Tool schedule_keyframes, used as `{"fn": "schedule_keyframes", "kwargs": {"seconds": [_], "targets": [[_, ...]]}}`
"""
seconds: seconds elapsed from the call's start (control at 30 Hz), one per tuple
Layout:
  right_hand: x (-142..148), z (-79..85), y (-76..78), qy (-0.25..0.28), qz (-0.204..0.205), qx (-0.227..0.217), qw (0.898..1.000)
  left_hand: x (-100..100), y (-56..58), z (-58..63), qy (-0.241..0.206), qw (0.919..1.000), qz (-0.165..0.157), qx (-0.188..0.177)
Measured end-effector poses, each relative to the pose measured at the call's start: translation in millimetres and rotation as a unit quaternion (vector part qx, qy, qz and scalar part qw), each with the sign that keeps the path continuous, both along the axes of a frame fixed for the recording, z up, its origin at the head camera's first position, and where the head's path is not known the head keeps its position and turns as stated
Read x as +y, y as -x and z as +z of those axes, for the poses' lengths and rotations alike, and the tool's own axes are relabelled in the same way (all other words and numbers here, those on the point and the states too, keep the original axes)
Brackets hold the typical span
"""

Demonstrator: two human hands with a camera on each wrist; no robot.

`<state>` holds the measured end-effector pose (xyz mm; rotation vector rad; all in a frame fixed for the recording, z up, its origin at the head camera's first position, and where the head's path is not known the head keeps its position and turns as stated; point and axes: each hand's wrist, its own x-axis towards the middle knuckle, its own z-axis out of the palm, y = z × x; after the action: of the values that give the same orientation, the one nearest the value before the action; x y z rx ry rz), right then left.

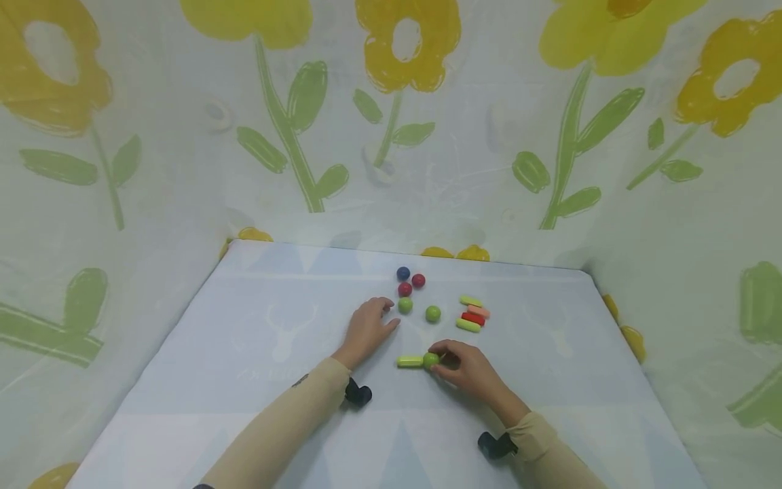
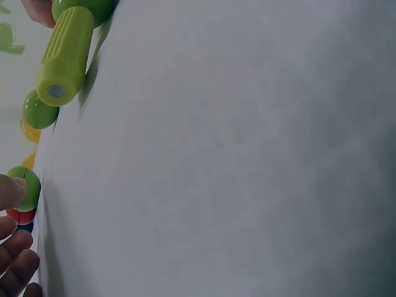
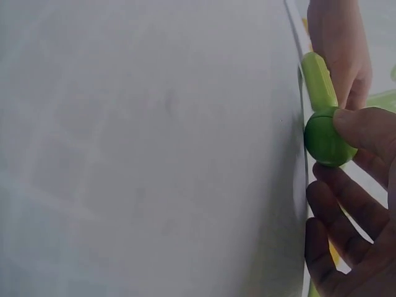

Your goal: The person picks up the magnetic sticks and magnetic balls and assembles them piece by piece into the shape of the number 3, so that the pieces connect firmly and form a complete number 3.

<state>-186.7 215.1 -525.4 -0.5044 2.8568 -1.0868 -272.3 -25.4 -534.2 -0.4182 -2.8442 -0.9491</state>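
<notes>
My right hand [image 1: 467, 367] pinches a green ball [image 3: 330, 137] between thumb and finger. Against that ball, end on, lies a yellow-green ridged rod [image 1: 410, 362]; the left wrist view shows a grey disc in the rod's free end. My left hand [image 1: 365, 331] is over the table farther left, its fingers loosely bent and holding nothing. Just beyond its fingertips sits another green ball [image 1: 405, 305], with a small gap in the head view. A third green ball [image 1: 433, 314] rests a little to the right.
Behind the green balls are two red balls [image 1: 418, 280] and a blue ball [image 1: 403, 273]. To the right lie several short rods: yellow-green [image 1: 468, 325], red [image 1: 473, 318] and orange [image 1: 478, 311]. Flower-printed cloth [image 1: 452, 183] encloses the white table [image 1: 201, 339] behind and at both sides.
</notes>
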Motion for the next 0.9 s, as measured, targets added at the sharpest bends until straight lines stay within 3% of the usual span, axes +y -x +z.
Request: {"fn": "schedule_keyframes", "kwargs": {"seconds": [0.4,0.9], "targets": [[1,-0.3,0.7,0.003,0.003,-0.009,1.000,14,14.1,2.2,0.002,0.9998,-0.020,0.011],[2,0.0,-0.1,0.009,0.010,-0.003,1.000,17,19.0,7.5,0.003,0.9992,-0.033,-0.019]]}}
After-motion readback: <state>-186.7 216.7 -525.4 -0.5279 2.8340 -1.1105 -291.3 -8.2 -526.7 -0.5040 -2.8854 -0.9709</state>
